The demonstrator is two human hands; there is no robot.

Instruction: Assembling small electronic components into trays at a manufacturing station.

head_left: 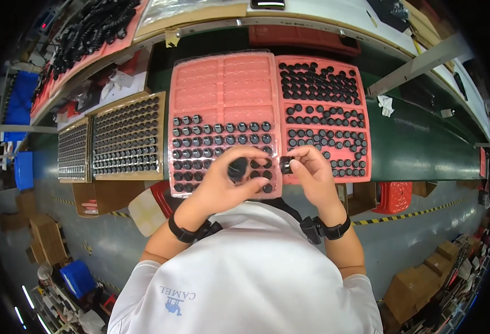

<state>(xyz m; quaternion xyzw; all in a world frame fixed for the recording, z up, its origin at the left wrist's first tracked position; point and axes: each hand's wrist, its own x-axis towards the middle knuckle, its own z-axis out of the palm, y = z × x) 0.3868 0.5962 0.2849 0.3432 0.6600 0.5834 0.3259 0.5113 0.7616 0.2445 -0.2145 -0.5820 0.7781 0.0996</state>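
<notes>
1. The right hand (316, 177) is nearly closed, its thumb and finger pinching a small black part (286, 165) above the boundary between the middle tray (198, 83) and the right tray (368, 147).
2. The left hand (223, 181) is half curled above the near part of the middle tray, its thumb and forefinger well apart. A round dark piece (237, 169) shows in the curve of the palm; whether it is gripped, I cannot tell.
3. The middle tray is clear plastic over pink. Black caps (218, 128) stand in rows across its near part; the farthest row has three, at the left.
4. The right tray is red, in sections, with more black parts standing loosely grouped, most crowded at the far end.
5. Left of these, two brown-edged trays (128, 176) hold tight rows of dark pieces.
6. All rest on a green bench (423, 150); a crumpled white scrap (385, 106) lies on its right side.
7. Each wrist wears a black band (335, 230).
</notes>
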